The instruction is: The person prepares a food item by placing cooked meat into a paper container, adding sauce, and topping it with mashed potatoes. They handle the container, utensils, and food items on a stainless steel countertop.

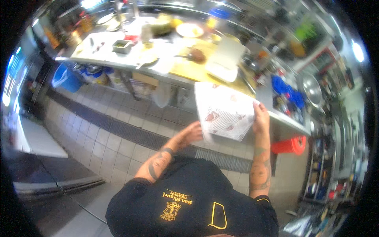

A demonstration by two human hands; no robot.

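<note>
Printed sheet point(225, 112) aloft, near side of worktop point(284, 119). Right hand point(261, 117): fingers clamped on its right edge; left hand point(190, 133) by its left edge, can't tell if fingers grip — even, light tension should prevent creases.

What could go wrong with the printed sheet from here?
The right hand grips the paper sheet by its right edge, while the left hand's hold on the other side is unclear, so it might slip or crease. Held out near the counter's edge, it could drop to the tiled floor if let go.
</note>
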